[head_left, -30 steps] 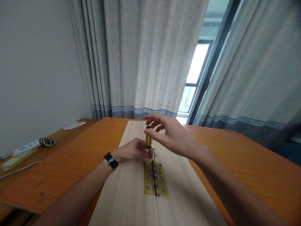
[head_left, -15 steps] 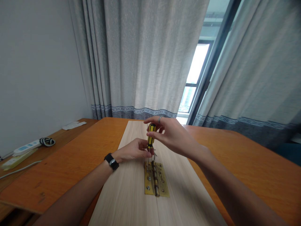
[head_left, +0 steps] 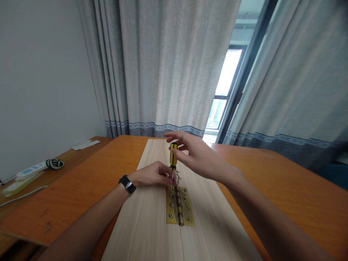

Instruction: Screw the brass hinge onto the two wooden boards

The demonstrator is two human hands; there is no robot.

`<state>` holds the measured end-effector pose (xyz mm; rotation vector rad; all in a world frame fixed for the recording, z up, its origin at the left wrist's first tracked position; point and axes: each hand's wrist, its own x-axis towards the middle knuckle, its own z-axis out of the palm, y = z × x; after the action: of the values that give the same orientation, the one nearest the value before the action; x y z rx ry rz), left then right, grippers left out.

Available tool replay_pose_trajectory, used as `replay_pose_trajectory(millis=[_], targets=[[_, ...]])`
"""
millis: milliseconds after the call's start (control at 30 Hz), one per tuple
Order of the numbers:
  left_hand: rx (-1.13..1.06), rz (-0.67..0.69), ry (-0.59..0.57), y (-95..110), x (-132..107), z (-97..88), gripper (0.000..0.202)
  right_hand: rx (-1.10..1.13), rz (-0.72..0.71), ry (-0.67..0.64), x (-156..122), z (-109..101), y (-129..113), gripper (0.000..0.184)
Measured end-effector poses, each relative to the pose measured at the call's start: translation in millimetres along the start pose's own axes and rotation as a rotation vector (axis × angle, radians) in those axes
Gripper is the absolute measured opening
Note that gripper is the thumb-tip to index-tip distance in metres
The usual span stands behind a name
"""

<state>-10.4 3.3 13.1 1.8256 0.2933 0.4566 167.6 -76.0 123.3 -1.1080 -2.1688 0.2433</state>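
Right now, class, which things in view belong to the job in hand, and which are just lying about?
Job in hand:
yellow-and-black screwdriver
brass-coloured hinge
screws
pale boards

Just lying about:
white power strip
coiled cable
flat white piece

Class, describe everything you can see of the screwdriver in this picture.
The screwdriver has a yellow handle with black stripes and ends, apparently plastic, and a thin shaft that looks like metal. It stands nearly upright, handle up, shaft pointing down at the left leaf of the brass-coloured hinge. The right hand has its thumb against the handle; the left hand is at the shaft, partly hiding it. Its tip is too small to make out.
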Motion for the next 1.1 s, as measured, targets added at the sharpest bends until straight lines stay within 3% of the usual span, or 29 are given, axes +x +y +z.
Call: replay_pose_trajectory(millis=[133,233,333,467,767,900,1000,1100], targets=[[-0.005,-0.008,0.036,-1,0,1.1,0.032,0.015,0.067,0.008,0,-1,1,0.044],[0.003,0.006,0.047,-2,1,0.6,0.031,0.007,0.126,-0.056,-1,-2,3,0.052],[0.001,0.025,0.051,-2,2,0.4,0.03,-0.02,0.137,-0.099,-1,-1,4,0.049],[0.0,0.043,0.064,-1,2,2.1,0.03,-0.08,0.138,-0.057,2,0,4,0.039],[-0.032,0.062,0.17,5,1,4.0,0.033,-0.042,0.095,0.054,2,-3,5,0.039],[0.03,0.084,0.326,3,4,4.3,0.038,-0.041,0.101,0.156,5,-4,9,0.037],[0.105,0.098,0.485,-2,8,2.0,0.033,-0.079,0.116,0.207,8,-3,16,0.038],[0.16,0.086,0.573,-9,9,-2.2,0.027,-0.091,0.15,0.224,10,1,23,0.037]])
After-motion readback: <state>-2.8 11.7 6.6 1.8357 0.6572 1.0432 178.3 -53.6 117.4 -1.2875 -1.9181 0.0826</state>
